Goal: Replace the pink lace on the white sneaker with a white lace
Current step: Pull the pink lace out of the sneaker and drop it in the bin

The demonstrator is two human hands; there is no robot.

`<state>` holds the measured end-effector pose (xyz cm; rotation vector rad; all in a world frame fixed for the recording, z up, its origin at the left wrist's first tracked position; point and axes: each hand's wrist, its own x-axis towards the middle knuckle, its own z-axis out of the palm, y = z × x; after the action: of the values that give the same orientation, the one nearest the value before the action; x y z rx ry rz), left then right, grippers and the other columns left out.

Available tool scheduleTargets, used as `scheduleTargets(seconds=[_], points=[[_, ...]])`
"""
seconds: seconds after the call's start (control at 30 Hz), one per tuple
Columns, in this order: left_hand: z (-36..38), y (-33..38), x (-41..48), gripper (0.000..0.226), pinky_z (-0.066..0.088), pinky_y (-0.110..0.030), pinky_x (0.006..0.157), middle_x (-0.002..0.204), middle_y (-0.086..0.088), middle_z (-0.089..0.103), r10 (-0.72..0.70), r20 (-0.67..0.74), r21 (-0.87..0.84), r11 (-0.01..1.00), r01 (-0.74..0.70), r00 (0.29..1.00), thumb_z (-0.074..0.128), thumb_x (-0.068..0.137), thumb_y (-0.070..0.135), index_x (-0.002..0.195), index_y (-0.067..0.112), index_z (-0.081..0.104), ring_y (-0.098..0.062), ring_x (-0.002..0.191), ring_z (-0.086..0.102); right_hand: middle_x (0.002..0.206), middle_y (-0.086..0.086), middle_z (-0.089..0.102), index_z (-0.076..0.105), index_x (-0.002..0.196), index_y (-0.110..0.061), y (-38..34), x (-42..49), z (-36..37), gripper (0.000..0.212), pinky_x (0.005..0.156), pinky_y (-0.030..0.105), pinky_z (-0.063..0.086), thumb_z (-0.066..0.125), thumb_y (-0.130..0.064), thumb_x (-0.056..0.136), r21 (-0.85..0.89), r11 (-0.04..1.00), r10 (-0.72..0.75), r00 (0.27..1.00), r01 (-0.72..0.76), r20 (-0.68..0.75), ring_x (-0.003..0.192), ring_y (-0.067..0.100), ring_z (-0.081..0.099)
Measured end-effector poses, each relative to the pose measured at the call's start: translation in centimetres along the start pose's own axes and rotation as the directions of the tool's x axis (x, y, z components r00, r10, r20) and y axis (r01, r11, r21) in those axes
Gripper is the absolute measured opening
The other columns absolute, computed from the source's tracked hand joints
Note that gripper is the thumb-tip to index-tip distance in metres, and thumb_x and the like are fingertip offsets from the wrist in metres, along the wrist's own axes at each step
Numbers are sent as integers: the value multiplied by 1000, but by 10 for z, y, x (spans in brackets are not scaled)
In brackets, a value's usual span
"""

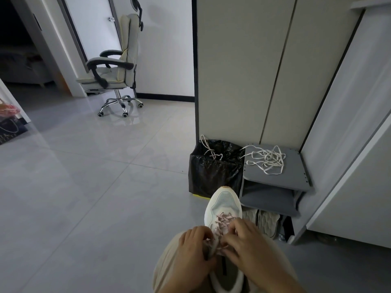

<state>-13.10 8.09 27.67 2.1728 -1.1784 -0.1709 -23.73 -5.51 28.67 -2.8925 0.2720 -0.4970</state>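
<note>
From my seat I see the white sneaker point(224, 203), mesh with a pale grey toe panel, lying on a beige trouser leg point(167, 259) with its toe pointing away. The flat pink lace point(223, 222) is crossed through the eyelets up the sneaker's front. The left hand point(190, 250) has its grip clenched on the sneaker's upper edge by the top eyelets. The right hand point(247, 244) pinches the pink lace there, though blur hides just how. The long flat white lace point(266, 159) sits in a loose tangle on a grey shelf top point(296, 166), beyond the sneaker's toe and to its right, well apart from it. My worries are three: a hard pull on one end could jam the crossings rather than free them, as the lace looks snugly threaded; the sneaker could roll off the leg if the left grip slackens; and the white lace, tangled as it is, may knot on itself when lifted
</note>
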Motion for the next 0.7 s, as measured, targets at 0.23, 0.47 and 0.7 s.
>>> scheduleTargets(seconds=[0.23, 0.47, 0.7], points=[[28, -29, 4, 22, 32, -13, 83, 97, 26, 54, 71, -156, -33, 996, -77, 985, 65, 68, 41, 80, 36, 48, 9, 94, 41, 83, -19, 46, 51, 70, -31, 28, -19, 6, 9, 61, 7, 38, 53, -39, 71, 697, 701, 306, 947, -151, -103, 69, -2, 48], [34, -28, 9, 23, 35, -11, 76, 80, 22, 57, 109, -182, -53, 991, -120, 977, 63, 62, 38, 78, 34, 48, 8, 83, 47, 95, -15, 41, 45, 85, -36, 17, 2, 9, 30, 69, 11, 40, 52, -59, 68, 169, 985, 0, 991, 23, -134, 88, 1, 45], [37, -35, 10, 25, 39, -16, 76, 91, 25, 56, 125, -200, -123, 981, -151, 972, 67, 62, 30, 78, 33, 48, 8, 91, 48, 86, -20, 41, 44, 84, -37, 15, 12, 11, 32, 70, 13, 28, 44, -62, 65, 43, 999, -16, 996, 20, -92, 80, 0, 41]])
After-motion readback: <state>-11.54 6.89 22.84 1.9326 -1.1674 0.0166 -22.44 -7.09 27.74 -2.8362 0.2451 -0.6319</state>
